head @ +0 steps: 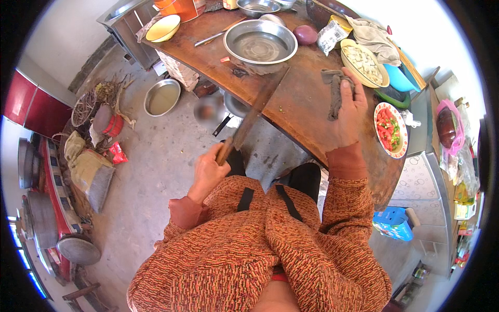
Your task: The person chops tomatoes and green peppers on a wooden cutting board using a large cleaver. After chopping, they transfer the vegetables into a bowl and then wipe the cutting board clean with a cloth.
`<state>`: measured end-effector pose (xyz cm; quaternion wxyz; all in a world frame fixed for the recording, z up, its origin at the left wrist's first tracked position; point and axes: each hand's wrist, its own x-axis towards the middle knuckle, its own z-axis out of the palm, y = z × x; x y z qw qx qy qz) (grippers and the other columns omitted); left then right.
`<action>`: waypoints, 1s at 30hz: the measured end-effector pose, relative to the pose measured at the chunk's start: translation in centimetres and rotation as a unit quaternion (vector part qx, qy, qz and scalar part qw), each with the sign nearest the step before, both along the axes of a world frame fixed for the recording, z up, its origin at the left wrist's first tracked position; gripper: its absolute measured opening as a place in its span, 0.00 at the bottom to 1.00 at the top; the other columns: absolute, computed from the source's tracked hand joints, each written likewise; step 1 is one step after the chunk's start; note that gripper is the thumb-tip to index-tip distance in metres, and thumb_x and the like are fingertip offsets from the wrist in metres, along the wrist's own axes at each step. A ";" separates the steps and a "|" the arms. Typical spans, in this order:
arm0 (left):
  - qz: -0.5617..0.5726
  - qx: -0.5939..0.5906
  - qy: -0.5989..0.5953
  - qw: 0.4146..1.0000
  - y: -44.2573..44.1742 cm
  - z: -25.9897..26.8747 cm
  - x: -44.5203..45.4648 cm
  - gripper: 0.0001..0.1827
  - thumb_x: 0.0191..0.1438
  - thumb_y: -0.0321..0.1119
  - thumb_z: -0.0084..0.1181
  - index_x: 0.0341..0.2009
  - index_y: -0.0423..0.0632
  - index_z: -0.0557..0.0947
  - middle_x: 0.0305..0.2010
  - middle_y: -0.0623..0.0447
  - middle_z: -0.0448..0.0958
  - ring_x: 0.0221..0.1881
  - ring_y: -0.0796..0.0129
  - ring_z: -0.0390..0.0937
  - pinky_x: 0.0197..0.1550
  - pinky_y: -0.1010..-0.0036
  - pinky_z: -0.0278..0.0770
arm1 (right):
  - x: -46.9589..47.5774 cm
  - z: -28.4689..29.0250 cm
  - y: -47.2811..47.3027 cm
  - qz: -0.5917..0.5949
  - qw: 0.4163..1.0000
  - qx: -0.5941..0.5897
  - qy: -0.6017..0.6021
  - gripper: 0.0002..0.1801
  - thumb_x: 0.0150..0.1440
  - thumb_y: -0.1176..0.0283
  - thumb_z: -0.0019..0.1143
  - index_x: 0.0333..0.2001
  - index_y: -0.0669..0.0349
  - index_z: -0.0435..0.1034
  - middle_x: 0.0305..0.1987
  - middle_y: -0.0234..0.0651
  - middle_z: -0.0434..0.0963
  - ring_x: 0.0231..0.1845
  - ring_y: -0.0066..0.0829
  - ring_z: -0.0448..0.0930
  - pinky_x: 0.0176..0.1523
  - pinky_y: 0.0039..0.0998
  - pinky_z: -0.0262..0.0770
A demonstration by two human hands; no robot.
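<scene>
My left hand grips the wooden handle of a long-bladed kitchen knife in front of the table edge. The blade points up and to the right over the wooden table, and it is slightly blurred. On the table's right side, my right hand holds a dark grey cloth against the top. Beyond the knife tip stands a metal basin with clear water in it. Close to my right hand are a yellow bowl of pale cut pieces and a dotted bowl of chopped red and green vegetables.
A purple round vegetable, a plastic packet and a green cucumber-like vegetable lie on the table. At its left end sits a yellow enamel bowl. A basin of cloudy water and a sack are on the floor.
</scene>
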<state>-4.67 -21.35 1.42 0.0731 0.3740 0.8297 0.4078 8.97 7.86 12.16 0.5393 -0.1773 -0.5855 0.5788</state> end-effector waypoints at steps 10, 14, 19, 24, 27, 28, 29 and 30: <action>0.089 0.022 0.210 0.973 2.7 1.1 -0.7 0.25 0.36 0.21 0.56 0.43 0.53 0.77 0.32 0.50 0.76 0.29 0.52 0.76 0.30 0.61 0.73 | -2.8 -0.3 -10.1 0.020 0.795 0.582 -0.172 0.17 0.51 0.72 0.52 0.46 0.53 0.71 0.41 0.33 0.71 0.40 0.33 0.72 0.42 0.32 0.64; 0.068 0.008 0.197 0.978 2.7 1.9 0.1 0.26 0.36 0.21 0.56 0.44 0.54 0.77 0.33 0.50 0.77 0.30 0.52 0.77 0.31 0.62 0.73 | -3.8 -4.8 -11.1 0.035 0.722 0.628 -0.287 0.18 0.50 0.70 0.48 0.47 0.52 0.69 0.42 0.30 0.69 0.42 0.29 0.69 0.44 0.34 0.60; 0.080 0.026 0.173 0.981 1.6 0.8 -0.3 0.28 0.35 0.21 0.56 0.46 0.54 0.77 0.36 0.51 0.78 0.33 0.53 0.78 0.32 0.63 0.74 | -4.0 -4.5 -6.1 -0.083 0.702 0.627 -0.327 0.21 0.48 0.72 0.48 0.49 0.50 0.68 0.43 0.29 0.69 0.44 0.32 0.69 0.46 0.36 0.60; 0.060 -0.003 0.162 0.985 0.5 0.2 -0.6 0.27 0.35 0.22 0.56 0.45 0.52 0.79 0.38 0.50 0.80 0.35 0.53 0.79 0.35 0.65 0.75 | -3.5 -5.9 0.3 -0.136 0.781 0.475 -0.382 0.19 0.51 0.72 0.53 0.48 0.51 0.71 0.45 0.31 0.72 0.48 0.35 0.70 0.47 0.38 0.65; 0.104 0.005 0.093 0.990 -0.2 -1.1 -0.7 0.26 0.35 0.23 0.56 0.45 0.53 0.80 0.37 0.48 0.80 0.36 0.52 0.79 0.38 0.65 0.76 | -0.9 -6.4 3.8 -0.141 0.834 0.351 -0.401 0.16 0.54 0.71 0.53 0.48 0.52 0.72 0.45 0.35 0.72 0.49 0.37 0.71 0.49 0.39 0.67; 0.106 -0.005 0.046 0.993 -0.3 -1.1 -1.0 0.27 0.34 0.24 0.56 0.46 0.52 0.80 0.37 0.45 0.80 0.37 0.51 0.79 0.39 0.65 0.76 | 0.5 -7.1 5.5 -0.144 0.847 0.321 -0.400 0.16 0.55 0.70 0.53 0.49 0.51 0.71 0.46 0.36 0.72 0.50 0.38 0.70 0.50 0.41 0.66; 0.100 0.009 0.039 0.994 0.2 -0.9 -1.1 0.28 0.34 0.24 0.55 0.46 0.52 0.80 0.37 0.45 0.80 0.36 0.51 0.79 0.39 0.65 0.75 | 1.9 -7.9 7.3 -0.147 0.858 0.290 -0.398 0.17 0.55 0.69 0.52 0.50 0.51 0.70 0.47 0.37 0.71 0.51 0.40 0.69 0.51 0.43 0.65; 0.095 0.022 0.035 0.995 0.6 -0.3 -1.1 0.28 0.34 0.24 0.55 0.47 0.51 0.80 0.36 0.45 0.80 0.36 0.51 0.79 0.39 0.66 0.75 | 2.6 -9.1 8.5 -0.149 0.870 0.258 -0.393 0.18 0.56 0.68 0.52 0.51 0.51 0.70 0.48 0.38 0.71 0.53 0.41 0.68 0.53 0.45 0.65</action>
